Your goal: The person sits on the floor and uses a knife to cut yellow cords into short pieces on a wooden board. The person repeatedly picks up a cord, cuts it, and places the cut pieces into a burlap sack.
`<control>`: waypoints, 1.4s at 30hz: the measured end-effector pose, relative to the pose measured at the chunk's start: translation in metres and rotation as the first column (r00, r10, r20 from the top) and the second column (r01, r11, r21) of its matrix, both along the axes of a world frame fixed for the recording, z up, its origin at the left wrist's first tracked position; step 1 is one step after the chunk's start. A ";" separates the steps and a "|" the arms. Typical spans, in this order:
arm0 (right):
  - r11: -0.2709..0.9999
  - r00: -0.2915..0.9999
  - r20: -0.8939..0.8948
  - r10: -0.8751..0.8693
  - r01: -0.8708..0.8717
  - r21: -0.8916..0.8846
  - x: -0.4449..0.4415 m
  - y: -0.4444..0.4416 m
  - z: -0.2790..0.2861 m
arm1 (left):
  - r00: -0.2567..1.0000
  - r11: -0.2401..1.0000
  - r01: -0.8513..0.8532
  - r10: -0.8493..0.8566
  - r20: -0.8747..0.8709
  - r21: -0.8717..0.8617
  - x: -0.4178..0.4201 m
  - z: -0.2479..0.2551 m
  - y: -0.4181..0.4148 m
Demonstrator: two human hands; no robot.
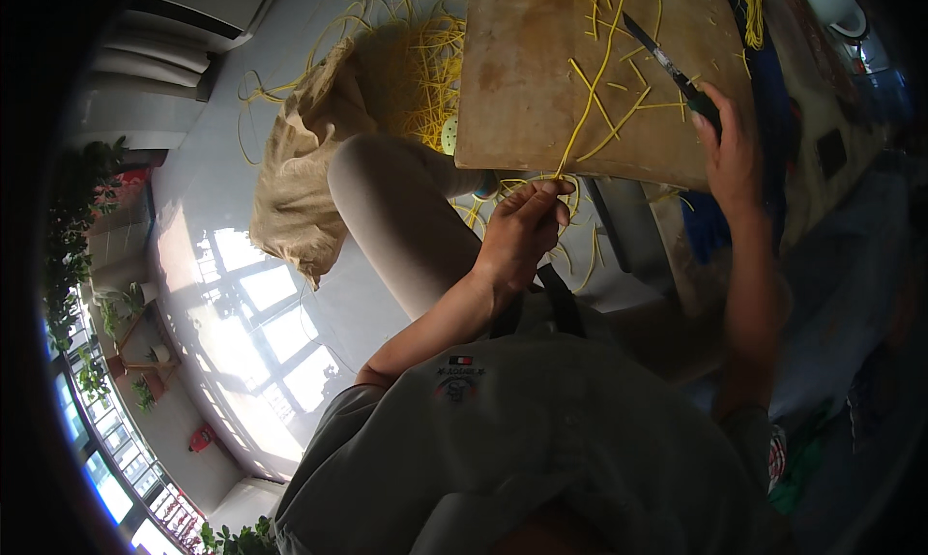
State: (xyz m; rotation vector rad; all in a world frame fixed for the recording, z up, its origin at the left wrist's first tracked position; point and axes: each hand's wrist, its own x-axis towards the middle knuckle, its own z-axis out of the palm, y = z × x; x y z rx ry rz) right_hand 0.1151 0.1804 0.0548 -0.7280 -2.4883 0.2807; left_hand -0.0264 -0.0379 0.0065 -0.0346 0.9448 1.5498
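Observation:
My left hand [528, 218] pinches a thin yellow cord [589, 94] at the near edge of a wooden board [515, 113]; the cord runs away from me across the board. My right hand [727, 138] is closed around the dark handle of a knife [663, 60], above the board's right side. The knife's blade points to the far left, its tip close to the cord; whether they touch I cannot tell. Several short cut pieces of yellow cord [632, 113] lie scattered on the board between the hands.
A heap of yellow cord [435, 83] lies on the floor left of the board, beside a tan cloth sack [290, 185]. My bent knee is under the board's left corner. More cord [752, 11] hangs at the far right, near blue cloth [768, 91]. Potted plants stand far left.

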 end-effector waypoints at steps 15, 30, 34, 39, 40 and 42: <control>0.987 0.983 0.135 0.120 -0.104 -0.118 -0.014 -0.097 -0.007 | 0.978 0.998 -0.060 0.056 0.203 0.016 0.007 0.004 0.011; 0.995 1.000 -0.023 -0.008 0.010 0.100 -0.029 -0.107 -0.025 | 0.978 0.998 -0.057 0.060 0.202 -0.017 0.008 0.002 0.014; 0.996 0.997 -0.068 -0.040 0.045 0.073 -0.031 -0.112 -0.031 | 0.976 0.998 -0.065 0.066 0.207 -0.013 0.010 0.001 0.015; 0.993 0.992 -0.093 -0.091 0.097 0.060 -0.034 -0.114 -0.036 | 0.976 0.998 -0.062 0.060 0.211 0.000 0.011 -0.002 0.013; 0.993 0.991 -0.097 -0.095 0.101 0.054 -0.034 -0.115 -0.036 | 0.974 0.998 -0.062 0.060 0.217 0.001 0.011 -0.003 0.013; 0.993 0.990 -0.086 -0.111 0.115 0.041 -0.036 -0.114 -0.035 | 0.972 0.998 -0.069 0.067 0.227 0.000 0.011 -0.004 0.014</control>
